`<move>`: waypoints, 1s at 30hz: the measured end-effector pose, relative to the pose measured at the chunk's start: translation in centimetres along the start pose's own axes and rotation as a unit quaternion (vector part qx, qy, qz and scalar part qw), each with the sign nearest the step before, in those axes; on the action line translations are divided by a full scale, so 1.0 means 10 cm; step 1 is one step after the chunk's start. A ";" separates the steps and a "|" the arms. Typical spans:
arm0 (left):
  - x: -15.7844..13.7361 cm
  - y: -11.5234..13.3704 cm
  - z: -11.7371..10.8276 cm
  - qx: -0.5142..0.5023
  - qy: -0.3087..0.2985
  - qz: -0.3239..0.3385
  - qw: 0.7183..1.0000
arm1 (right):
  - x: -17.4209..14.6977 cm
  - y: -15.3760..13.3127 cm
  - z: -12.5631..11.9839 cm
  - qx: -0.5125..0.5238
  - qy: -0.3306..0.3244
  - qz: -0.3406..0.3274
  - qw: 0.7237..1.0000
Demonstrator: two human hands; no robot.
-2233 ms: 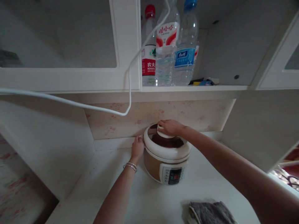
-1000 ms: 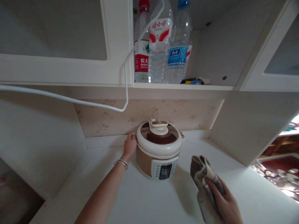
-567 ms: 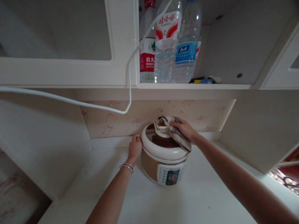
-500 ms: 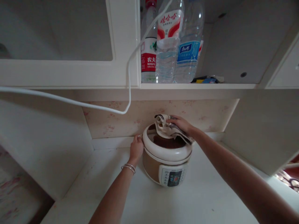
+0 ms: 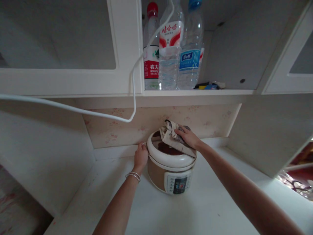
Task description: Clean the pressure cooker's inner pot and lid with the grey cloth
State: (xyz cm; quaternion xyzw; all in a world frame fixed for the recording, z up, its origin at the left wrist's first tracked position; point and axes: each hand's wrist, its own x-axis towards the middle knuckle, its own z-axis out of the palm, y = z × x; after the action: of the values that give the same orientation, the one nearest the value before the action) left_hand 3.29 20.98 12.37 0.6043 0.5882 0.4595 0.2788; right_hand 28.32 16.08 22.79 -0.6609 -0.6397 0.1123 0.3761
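Grips a folded, patterned cloth (image 5: 176,141) in the right hand (image 5: 188,136), fingers closed on its folds, and holds it against the lid (image 5: 168,160) of an electric pressure cooker (image 5: 158,173), covering the right part of the glossy brown centre. Clamps the left hand (image 5: 141,158) on the left side of the cooker, fingers curled at the rim and hiding the part beneath them. Wears two thin silver bracelets (image 5: 132,176) on the left wrist. Has the cooker upright on the white counter (image 5: 127,212), near the floral wallpaper (image 5: 112,129) at the back, its control panel (image 5: 177,184) facing forward with markings too small to read. Faces, on the cabinet shelf (image 5: 234,92) above, three upright plastic bottles side by side: a red-capped bottle (image 5: 151,62) labelled NONGFU, a bottle with a red-and-white label (image 5: 170,58), and a blue-capped bottle (image 5: 189,65). Has small dark, yellow and blue items (image 5: 207,86) just right of these, too indistinct to name. Has a white cable (image 5: 97,114) running in from the left edge, bending below the shelf and rising in front of the bottles.
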 end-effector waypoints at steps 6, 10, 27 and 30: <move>0.00 0.01 -0.02 -0.017 -0.007 -0.008 1.000 | -0.84 -0.07 0.10 -0.191 0.018 0.000 0.981; -0.01 0.03 -0.03 -0.041 -0.021 0.001 0.999 | -1.17 -0.37 0.24 -0.250 -0.002 -0.068 0.966; -0.86 1.34 -0.07 0.036 -0.035 0.364 0.930 | -0.76 -0.70 0.19 0.385 0.190 0.082 0.900; -0.79 1.45 0.13 0.144 -0.087 0.314 0.934 | -1.12 -0.33 0.02 0.446 0.310 0.084 0.835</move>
State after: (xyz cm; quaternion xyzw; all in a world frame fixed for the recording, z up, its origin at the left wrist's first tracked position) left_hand 11.92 11.41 22.74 0.8298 0.4012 0.3796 0.0806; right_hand 23.88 5.36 21.02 -0.4727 -0.3126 0.2056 0.7979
